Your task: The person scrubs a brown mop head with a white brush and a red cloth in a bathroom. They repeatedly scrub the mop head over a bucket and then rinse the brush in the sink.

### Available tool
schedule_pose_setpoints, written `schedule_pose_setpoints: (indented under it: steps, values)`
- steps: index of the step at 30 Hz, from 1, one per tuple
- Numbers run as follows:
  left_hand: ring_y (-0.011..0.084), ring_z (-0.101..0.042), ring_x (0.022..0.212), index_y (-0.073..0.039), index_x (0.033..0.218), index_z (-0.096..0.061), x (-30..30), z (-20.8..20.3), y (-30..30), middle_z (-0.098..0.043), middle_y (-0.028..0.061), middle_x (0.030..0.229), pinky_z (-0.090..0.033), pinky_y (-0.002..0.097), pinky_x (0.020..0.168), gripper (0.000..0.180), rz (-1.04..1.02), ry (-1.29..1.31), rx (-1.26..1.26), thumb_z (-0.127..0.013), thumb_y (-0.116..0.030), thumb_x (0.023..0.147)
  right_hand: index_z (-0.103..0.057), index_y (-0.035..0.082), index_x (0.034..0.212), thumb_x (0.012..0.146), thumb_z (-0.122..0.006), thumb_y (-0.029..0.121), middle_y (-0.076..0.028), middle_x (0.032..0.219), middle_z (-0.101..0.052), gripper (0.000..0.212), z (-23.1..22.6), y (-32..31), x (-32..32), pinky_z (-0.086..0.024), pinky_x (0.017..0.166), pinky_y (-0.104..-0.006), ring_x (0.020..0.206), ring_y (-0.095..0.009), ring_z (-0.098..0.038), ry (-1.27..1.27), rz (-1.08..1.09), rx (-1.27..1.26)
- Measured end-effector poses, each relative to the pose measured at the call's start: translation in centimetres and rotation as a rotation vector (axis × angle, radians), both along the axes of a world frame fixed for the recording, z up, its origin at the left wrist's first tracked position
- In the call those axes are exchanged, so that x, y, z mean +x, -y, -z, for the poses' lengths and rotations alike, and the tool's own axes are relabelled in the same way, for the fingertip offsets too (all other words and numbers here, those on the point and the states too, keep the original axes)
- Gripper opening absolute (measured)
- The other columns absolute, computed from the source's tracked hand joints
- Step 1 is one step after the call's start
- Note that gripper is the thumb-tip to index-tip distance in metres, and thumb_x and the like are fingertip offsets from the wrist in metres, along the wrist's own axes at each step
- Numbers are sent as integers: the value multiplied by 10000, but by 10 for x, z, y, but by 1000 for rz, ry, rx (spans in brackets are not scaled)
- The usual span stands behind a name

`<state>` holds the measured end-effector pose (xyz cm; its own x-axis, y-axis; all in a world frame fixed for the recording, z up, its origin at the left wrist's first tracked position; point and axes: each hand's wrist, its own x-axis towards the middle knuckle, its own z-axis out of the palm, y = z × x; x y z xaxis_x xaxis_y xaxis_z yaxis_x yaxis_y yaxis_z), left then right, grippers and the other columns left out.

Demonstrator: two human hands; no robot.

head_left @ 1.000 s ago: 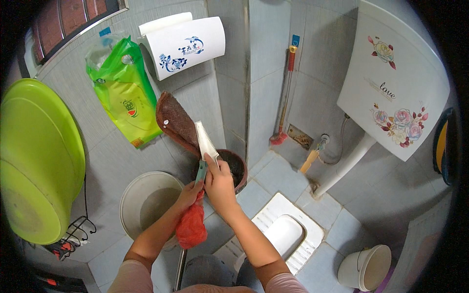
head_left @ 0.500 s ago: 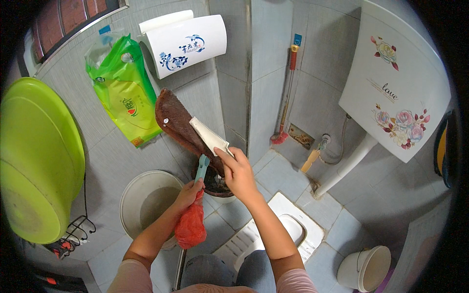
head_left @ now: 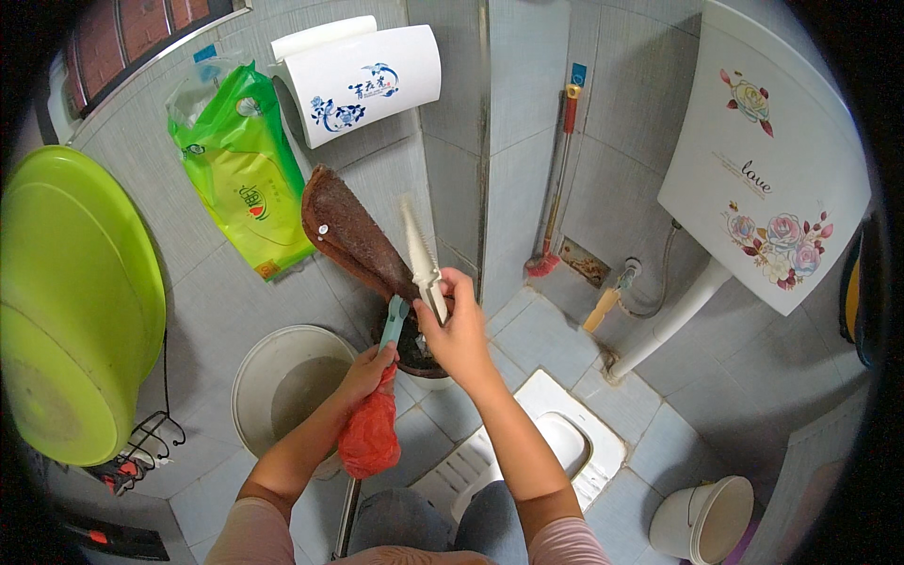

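Two hands are at work over the floor of a tiled toilet room. The left hand (head_left: 367, 374) has its grip closed around the lower end of a teal holder (head_left: 393, 325), just above a crumpled red cover (head_left: 369, 435); a metal pole (head_left: 348, 518) shows below the cover. From the teal holder's top, a dark brown pad (head_left: 350, 229) slants up and to the left, with a pale round stud on its face.

The right hand (head_left: 461, 328) has its grip closed on the handle of a white scraper (head_left: 419, 243), thumb on one side and fingers on the other. The scraper's toothed blade points up and is a little blurred at the tip. It stands at the right of the pad's lower part; I cannot tell whether they touch.

Beneath the hands is a bin (head_left: 443, 373) with dark litter inside. To its left is a large white bucket (head_left: 266, 369), and to its right, farther down, a white squat toilet (head_left: 604, 460). A green packet (head_left: 240, 188) hangs on the wall, beside a big lime basin (head_left: 71, 311).
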<state>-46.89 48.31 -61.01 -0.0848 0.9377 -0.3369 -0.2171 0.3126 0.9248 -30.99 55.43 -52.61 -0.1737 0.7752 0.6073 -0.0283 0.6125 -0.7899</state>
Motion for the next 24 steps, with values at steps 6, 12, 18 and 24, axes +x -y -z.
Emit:
schedule_pose_setpoints:
  steps: [6, 12, 18, 24]
  values:
    - [93, -352, 393, -81, 805, -459, -8, 19, -3, -402, -8, 534, -297, 244, 370, 310, 31, -20, 52, -476, -378, 895, -338, 45, 1208, 895, -495, 136, -39, 746, -529, 362, -30, 34, -37, -400, 461, -221, 545, -83, -502, -279, -353, -368]
    - [95, -388, 418, -76, 813, -480, -9, 26, -7, -437, -4, 562, -309, 242, 381, 283, 24, -172, 229, -455, -342, 907, -353, 38, 1190, 891, -476, 108, -74, 735, -536, 330, -6, 32, -61, -420, 458, -253, 525, -111, -526, -226, -213, -399]
    - [92, -376, 417, -75, 829, -468, -11, 17, -6, -436, 0, 568, -309, 238, 386, 288, -42, -196, 112, -443, -350, 912, -378, 36, 1171, 893, -471, 88, -57, 727, -519, 298, 17, 19, -63, -386, 427, -227, 496, -95, -492, -379, -272, -544]
    - [89, -359, 408, -80, 840, -456, -21, 20, -6, -425, -1, 553, -289, 234, 378, 317, 50, 0, 36, -456, -391, 902, -414, 23, 1147, 888, -481, 103, -67, 752, -559, 279, 34, 6, -59, -387, 421, -213, 497, -90, -510, -190, -206, -518]
